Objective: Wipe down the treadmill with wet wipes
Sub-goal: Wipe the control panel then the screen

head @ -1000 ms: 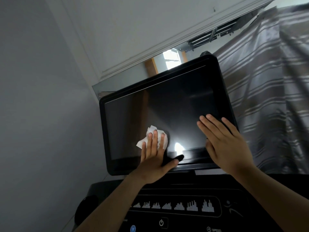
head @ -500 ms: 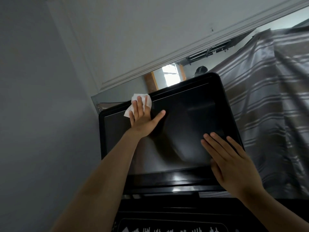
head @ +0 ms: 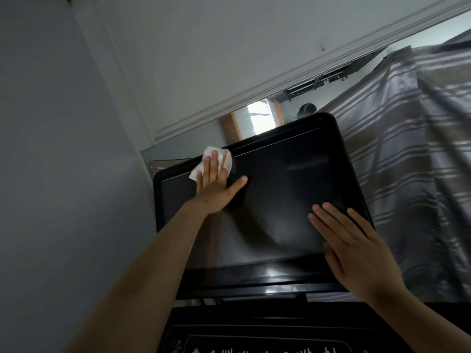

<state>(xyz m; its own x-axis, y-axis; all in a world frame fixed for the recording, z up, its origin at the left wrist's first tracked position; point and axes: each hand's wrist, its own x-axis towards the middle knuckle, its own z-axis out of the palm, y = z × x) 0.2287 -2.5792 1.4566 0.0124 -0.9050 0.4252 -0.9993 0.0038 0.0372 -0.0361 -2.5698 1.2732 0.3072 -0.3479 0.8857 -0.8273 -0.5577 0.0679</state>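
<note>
- Head view: the left hand [head: 214, 186] lies flat, fingers straight and thumb spread, pressing a white wet wipe [head: 207, 152] against the treadmill screen [head: 280, 200].
- The wipe sits at the screen's upper edge, left of its middle, overlapping the black bezel. Its crumpled corners stick out past the fingers.
- The right hand [head: 356, 250] is spread flat on the screen's lower right corner, fingers straight and holding nothing.
- The two hands are well apart, near opposite corners of the dark glass, which shows a streaky sheen.
- Below the screen, the console panel [head: 254, 337] carries a row of white markings.
- A striped curtain [head: 407, 174] hangs to the right, and a pale wall [head: 63, 174] is on the left.
</note>
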